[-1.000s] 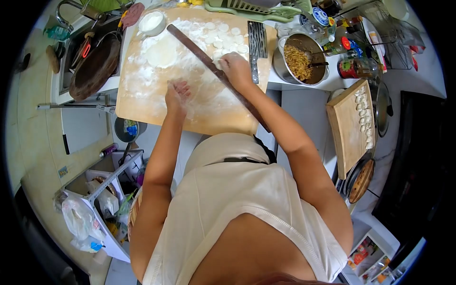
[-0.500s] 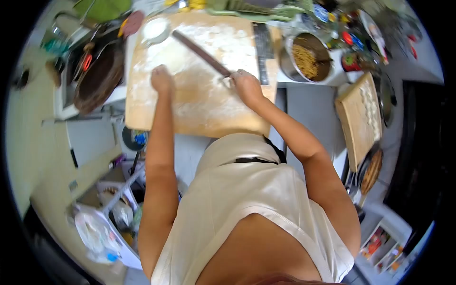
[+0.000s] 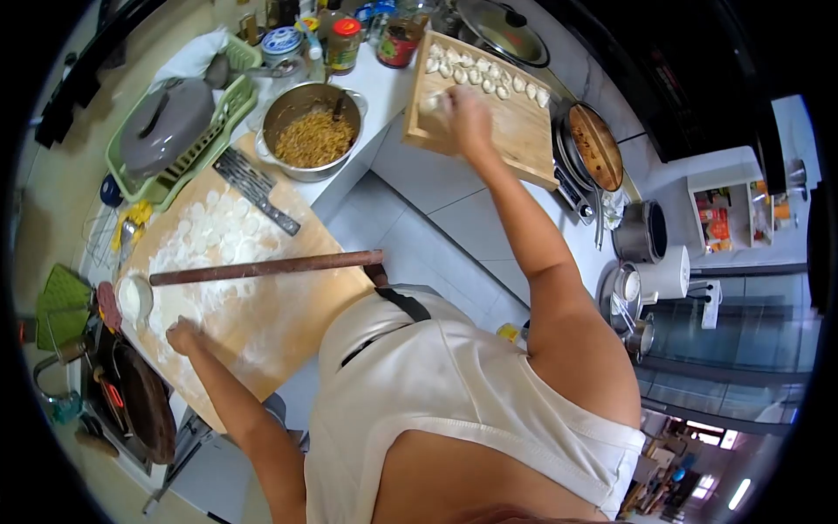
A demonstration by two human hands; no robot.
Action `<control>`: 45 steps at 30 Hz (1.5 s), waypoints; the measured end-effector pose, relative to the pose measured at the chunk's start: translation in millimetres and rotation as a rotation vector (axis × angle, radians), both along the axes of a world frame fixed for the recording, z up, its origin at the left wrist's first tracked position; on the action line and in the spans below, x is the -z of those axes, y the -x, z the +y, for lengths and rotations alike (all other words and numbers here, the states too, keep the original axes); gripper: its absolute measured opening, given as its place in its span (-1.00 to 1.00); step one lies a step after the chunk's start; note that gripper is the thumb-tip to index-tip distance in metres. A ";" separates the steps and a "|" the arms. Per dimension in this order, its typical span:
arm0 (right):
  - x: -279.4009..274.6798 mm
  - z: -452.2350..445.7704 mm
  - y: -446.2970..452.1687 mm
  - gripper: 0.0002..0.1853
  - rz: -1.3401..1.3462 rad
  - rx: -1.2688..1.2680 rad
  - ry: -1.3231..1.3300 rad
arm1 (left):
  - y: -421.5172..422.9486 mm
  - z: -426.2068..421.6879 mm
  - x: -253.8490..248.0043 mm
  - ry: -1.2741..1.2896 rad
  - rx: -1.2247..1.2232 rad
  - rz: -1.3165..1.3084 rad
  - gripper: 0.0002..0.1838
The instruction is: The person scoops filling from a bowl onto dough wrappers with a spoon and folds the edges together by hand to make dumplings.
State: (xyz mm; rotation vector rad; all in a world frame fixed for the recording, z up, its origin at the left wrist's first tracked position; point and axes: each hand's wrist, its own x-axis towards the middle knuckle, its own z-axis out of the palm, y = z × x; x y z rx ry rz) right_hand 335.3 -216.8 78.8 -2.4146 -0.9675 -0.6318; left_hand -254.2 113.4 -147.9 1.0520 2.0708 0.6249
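On the wooden tray (image 3: 517, 138), little white dumplings (image 3: 474, 76) sat in rows. The right hand (image 3: 470, 120) was just beside them, fingers bent, but what it held was too hard to tell. It looked like the setting-down step, so the next move called for a soft touch. Well apart, on the floury board (image 3: 297, 316), the left hand (image 3: 183, 335) was curled up, maybe empty, near the long stick (image 3: 262, 268).
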 end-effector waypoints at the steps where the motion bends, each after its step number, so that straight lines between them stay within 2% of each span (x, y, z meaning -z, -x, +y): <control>1: -3.7 -18.2 -24.7 -0.83 -0.026 0.062 -0.020 | 0.9 1.0 0.7 -0.008 0.036 0.029 -0.58; 3: -3.4 -50.7 -72.4 -0.82 0.080 0.259 -0.067 | 10.8 9.3 11.5 -0.020 0.099 0.093 -0.61; 6: 6.1 -91.9 -131.2 -0.81 0.111 0.463 -0.007 | -2.7 4.1 -7.5 -0.089 0.282 0.588 -0.63; 9: 16.7 -111.8 -165.9 -0.80 0.096 0.583 0.043 | 3.9 9.3 12.9 -0.185 0.235 0.531 -0.65; 12: 30.8 -120.5 -189.4 -0.77 0.091 0.608 0.049 | 6.9 0.5 14.8 -0.379 0.296 0.619 -0.72; 15: 46.2 -126.4 -201.6 -0.72 0.165 0.599 0.042 | 19.5 2.6 21.6 -0.211 0.172 0.162 -0.81; 18: 52.0 -130.9 -207.0 -0.64 0.211 0.586 0.081 | 28.8 -11.1 20.1 -0.123 0.193 -0.469 -0.86; 19: 50.5 -133.4 -206.4 -0.61 0.203 0.588 0.120 | 55.2 0.8 60.4 -0.198 0.269 -0.675 -0.74; 20: 52.1 -133.9 -206.4 -0.58 0.198 0.585 0.156 | 54.4 -4.5 55.0 -0.164 0.197 -0.676 -0.68; 21: 52.3 -135.3 -206.1 -0.56 0.214 0.569 0.157 | 39.7 -12.1 49.0 -0.287 0.144 -0.372 -0.60; 22: 50.3 -135.3 -204.6 -0.54 0.228 0.552 0.158 | 35.4 -18.4 33.7 -0.232 0.311 -0.125 -0.56; 24: 41.1 -127.0 -191.2 -0.58 0.027 0.518 0.107 | 34.2 -20.8 32.2 -0.140 0.178 -0.393 -0.73; 25: 32.7 -116.2 -180.2 -0.62 -0.047 0.448 0.026 | 22.8 -24.7 25.3 -0.132 0.120 -0.305 -0.73; 26: 20.9 -104.9 -167.6 -0.66 -0.120 0.380 -0.056 | 21.8 -22.8 31.1 -0.163 0.078 -0.360 -0.75; 27: 6.0 -87.8 -147.2 -0.75 -0.184 0.199 -0.122 | 30.3 -11.5 51.4 -0.149 0.047 -0.344 -0.76; 28: -6.1 -69.3 -122.9 -0.77 -0.148 0.073 -0.123 | 40.6 -0.4 66.0 -0.132 0.018 -0.328 -0.78; 30: -18.1 -30.6 -71.0 -0.80 -0.078 -0.175 -0.121 | 21.8 -10.7 48.4 -0.181 -0.049 -0.349 -0.79; 32: -11.1 4.9 -26.6 -0.80 0.053 -0.349 0.008 | 11.8 -10.8 40.8 -0.194 -0.099 -0.356 -0.80; 34: -4.4 41.1 4.6 -0.80 0.009 -0.483 0.115 | 14.2 -5.8 51.6 -0.173 -0.134 -0.351 -0.80; 35: 4.7 57.8 12.9 -0.80 0.012 -0.500 0.154 | 21.7 -11.8 54.1 -0.244 -0.030 -0.470 -0.83; 38: 47.5 105.2 19.3 -0.81 -0.066 -0.540 0.239 | -24.8 -37.9 2.2 -0.491 -0.025 0.208 -0.84; 39: 55.8 116.7 18.5 -0.81 -0.106 -0.549 0.264 | -40.9 -43.9 -16.6 -0.442 -0.179 -0.160 -0.75; 42: 58.1 138.7 15.6 -0.85 -0.236 -0.474 0.383 | -28.1 -43.9 -20.7 -0.538 -0.145 -0.579 -0.72; 43: 61.2 144.3 10.6 -0.85 -0.276 -0.443 0.450 | -32.6 -49.1 -32.7 -0.517 -0.207 -0.814 -0.72; 45: 73.2 156.8 -1.0 -0.84 -0.192 -0.419 0.611 | -59.8 -63.8 -80.6 -0.465 -0.326 -1.288 -0.69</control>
